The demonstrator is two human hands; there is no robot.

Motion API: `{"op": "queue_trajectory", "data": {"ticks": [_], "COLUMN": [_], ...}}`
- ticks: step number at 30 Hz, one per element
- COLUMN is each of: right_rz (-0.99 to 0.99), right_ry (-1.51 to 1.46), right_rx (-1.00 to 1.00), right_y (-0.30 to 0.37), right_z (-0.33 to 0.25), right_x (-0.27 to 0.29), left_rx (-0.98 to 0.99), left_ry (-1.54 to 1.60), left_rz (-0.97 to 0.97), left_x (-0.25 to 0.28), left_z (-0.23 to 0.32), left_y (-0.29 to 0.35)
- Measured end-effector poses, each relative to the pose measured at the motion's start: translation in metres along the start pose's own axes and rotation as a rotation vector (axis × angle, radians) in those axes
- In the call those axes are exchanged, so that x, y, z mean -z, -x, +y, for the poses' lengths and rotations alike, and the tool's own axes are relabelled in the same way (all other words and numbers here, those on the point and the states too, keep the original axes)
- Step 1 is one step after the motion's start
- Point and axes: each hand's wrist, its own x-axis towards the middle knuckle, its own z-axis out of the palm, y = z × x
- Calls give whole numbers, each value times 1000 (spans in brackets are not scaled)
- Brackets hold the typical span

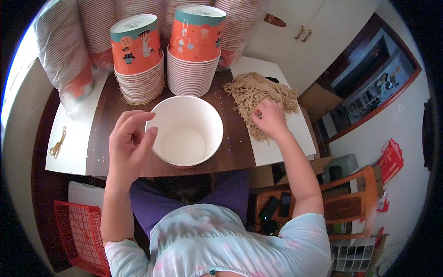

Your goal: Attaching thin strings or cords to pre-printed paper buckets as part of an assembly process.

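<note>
A white paper tub (pixel 187 143) stands upright on the brown tabletop, its mouth toward me and nothing inside. At its left rim is my left hand (pixel 131 138), thumb and fingers curved and apart, holding nothing; whether the fingertips touch the rim, I cannot tell. On the right lies a heaped tangle of thin tan rubber bands (pixel 249 87). My right hand (pixel 270 119) is in the near part of that heap, fingers bent and closed on some of the bands. The fingertips are partly hidden.
Behind the tub rise two upside-down stacks of orange-and-teal tubs, a left stack (pixel 138 51) and a right stack (pixel 196 41). Plastic-wrapped tub stacks (pixel 64 41) line the back. A few loose bands (pixel 57 145) lie far left. Below are a red basket (pixel 78 235) and a wooden chair (pixel 344 203).
</note>
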Motion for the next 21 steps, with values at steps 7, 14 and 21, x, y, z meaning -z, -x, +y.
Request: {"op": "queue_trajectory", "data": {"ticks": [7,14,21], "right_rz": [37,57,92], "right_ry": [152,-689,-945], "right_rx": [27,-331,-288], "right_y": [-28,-78,-118], "right_z": [18,50,53], "right_x": [-18,55,154], "left_rx": [-28,-97,-64], "left_ry": [-42,-115,-73], "left_rz": [-44,-75,-167], "left_x": [-4,0,-16], "left_z": [9,14,29], "left_y": [-4,-27,-65]}}
